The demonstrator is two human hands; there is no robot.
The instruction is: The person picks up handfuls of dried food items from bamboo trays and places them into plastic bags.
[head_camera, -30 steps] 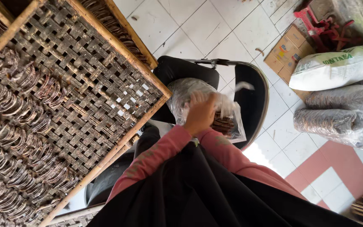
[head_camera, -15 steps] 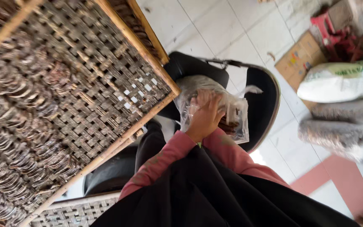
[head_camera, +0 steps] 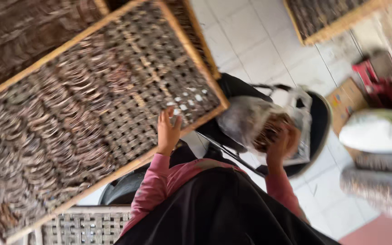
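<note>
A large woven bamboo tray (head_camera: 114,54) with a wooden frame fills the left, covered with rows of small brown dried pieces (head_camera: 46,136). My left hand (head_camera: 168,131), in a pink sleeve, rests with fingers apart on the tray's bare lower corner near the frame. My right hand (head_camera: 283,144) is inside a clear plastic bag (head_camera: 241,119) and grips a handful of brown pieces (head_camera: 269,130). The bag lies in a black round tub (head_camera: 319,131). A black garment covers my lap at the bottom.
A second woven tray (head_camera: 75,227) lies below the first. Another framed tray (head_camera: 327,18) lies at the top right. White and grey sacks (head_camera: 377,136), a red object (head_camera: 373,77) and cardboard (head_camera: 345,106) stand on the white tiled floor at the right.
My left hand has left the bag and reached over to the tray's corner. My right hand stays in the bag. The view has swung, bringing the tray lower and closer.
</note>
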